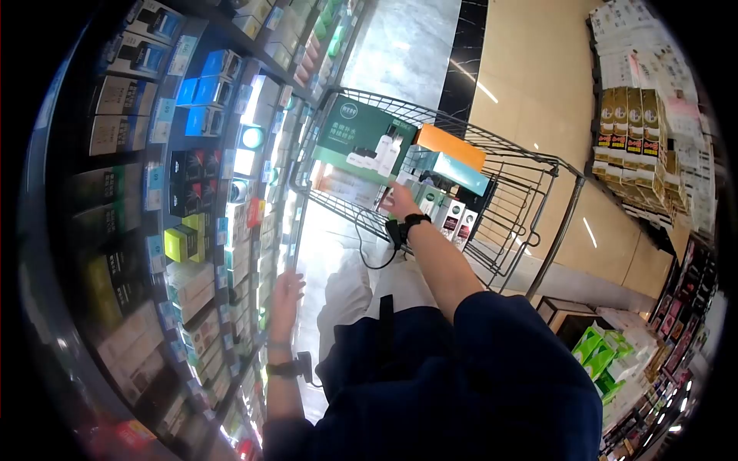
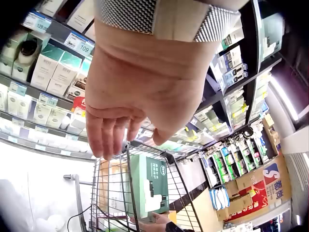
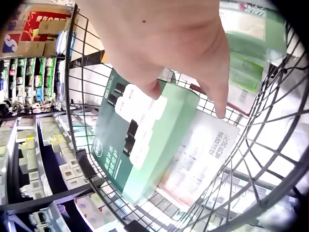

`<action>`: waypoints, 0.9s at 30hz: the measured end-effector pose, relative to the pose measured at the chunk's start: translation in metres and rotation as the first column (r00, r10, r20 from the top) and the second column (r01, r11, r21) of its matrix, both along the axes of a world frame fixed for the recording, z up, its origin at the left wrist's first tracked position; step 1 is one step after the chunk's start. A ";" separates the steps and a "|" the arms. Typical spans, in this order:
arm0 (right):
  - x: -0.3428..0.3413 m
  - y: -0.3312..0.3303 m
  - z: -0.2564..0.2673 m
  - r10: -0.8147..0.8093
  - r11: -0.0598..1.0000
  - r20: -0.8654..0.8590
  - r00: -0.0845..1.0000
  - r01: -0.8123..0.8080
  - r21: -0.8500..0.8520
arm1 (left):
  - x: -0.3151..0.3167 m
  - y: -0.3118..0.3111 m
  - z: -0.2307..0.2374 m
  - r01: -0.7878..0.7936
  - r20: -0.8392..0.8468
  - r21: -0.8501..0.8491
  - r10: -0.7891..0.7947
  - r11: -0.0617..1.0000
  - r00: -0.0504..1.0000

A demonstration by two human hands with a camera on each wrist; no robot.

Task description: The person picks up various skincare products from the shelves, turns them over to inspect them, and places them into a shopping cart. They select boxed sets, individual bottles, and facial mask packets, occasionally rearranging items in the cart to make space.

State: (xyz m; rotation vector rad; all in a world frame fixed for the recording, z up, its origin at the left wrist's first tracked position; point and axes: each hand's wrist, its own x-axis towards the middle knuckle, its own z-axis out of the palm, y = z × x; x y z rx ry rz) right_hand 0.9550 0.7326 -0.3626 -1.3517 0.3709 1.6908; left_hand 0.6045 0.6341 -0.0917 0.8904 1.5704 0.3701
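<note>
The right hand [image 1: 401, 201] reaches into a wire shopping cart [image 1: 569, 165], its fingers at the lower edge of a large green box [image 1: 357, 138]. In the right wrist view, thumb and fingers hang spread over the green box [image 3: 140, 130] and a white box [image 3: 205, 150] beside it; whether they touch is unclear. An orange box [image 1: 452, 146], a light blue box [image 1: 460, 173] and several small boxes stand in the cart. The left hand [image 1: 286, 296] hangs near the shelves holding nothing, fingers extended; in the left wrist view this hand [image 2: 140, 96] appears above the cart.
Shelves of boxed goods [image 1: 188, 284] run along the left, close to the left hand. Stacked gold boxes [image 1: 632, 131] stand at the right, with green packages [image 1: 603, 353] lower down. Tiled floor [image 1: 538, 69] extends beyond the cart.
</note>
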 end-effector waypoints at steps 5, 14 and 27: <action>0.003 -0.008 0.051 0.069 0.998 -0.114 0.991 -0.070 0.001 | -0.005 -0.009 -0.003 0.054 -0.075 0.173 -0.041 0.983 0.996; 0.043 0.030 0.146 -0.205 0.961 -0.249 0.947 0.243 0.132 | -0.047 -0.042 0.014 0.033 -0.273 0.546 0.141 0.837 0.952; -0.002 0.068 0.197 -0.090 0.958 -0.265 0.960 0.157 0.241 | -0.104 -0.085 0.050 -0.182 -0.186 0.574 0.344 0.798 0.920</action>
